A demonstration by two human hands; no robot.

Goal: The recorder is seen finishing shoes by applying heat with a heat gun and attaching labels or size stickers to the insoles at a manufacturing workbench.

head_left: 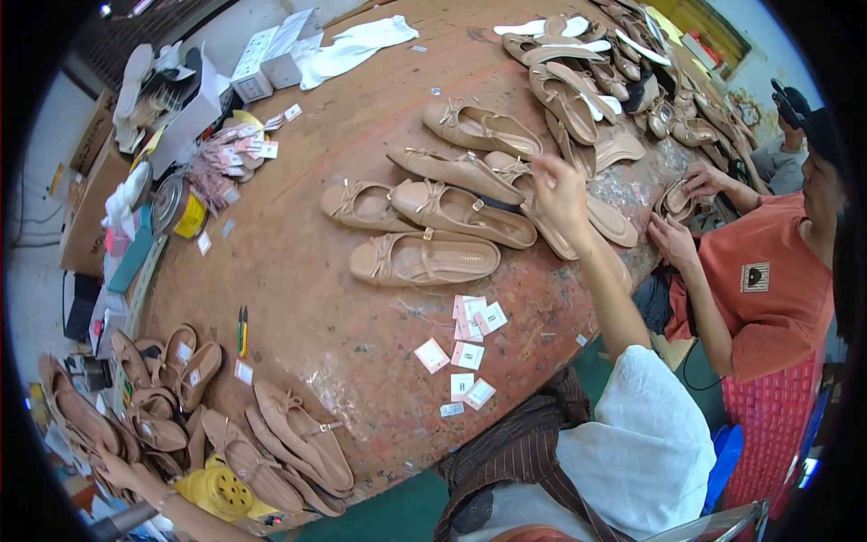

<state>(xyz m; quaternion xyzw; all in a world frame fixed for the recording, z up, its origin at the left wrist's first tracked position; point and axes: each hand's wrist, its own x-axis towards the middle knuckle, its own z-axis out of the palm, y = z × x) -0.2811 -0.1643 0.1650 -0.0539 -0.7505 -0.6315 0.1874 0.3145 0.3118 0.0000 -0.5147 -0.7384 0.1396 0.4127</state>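
My right hand (562, 199) reaches out from a white sleeve over a group of beige flat shoes with bows (424, 257) on the round brown table (307, 307). Its fingertips pinch the edge of one beige shoe (607, 221) that lies under the palm. My left hand (116, 471), wearing a thin bracelet, lies at the lower left on a pile of darker tan shoes (163, 397); its grip is hidden among them. Small white paper tags (470, 330) lie on the table near me.
A person in an orange shirt (768, 289) sits at the right, both hands on a shoe (677, 200). More shoes and insoles (587, 72) crowd the far side. Boxes (262, 63), a tin can (181, 210), tags (230, 154), a small tool (242, 330) and a yellow object (221, 492) stand at the left.
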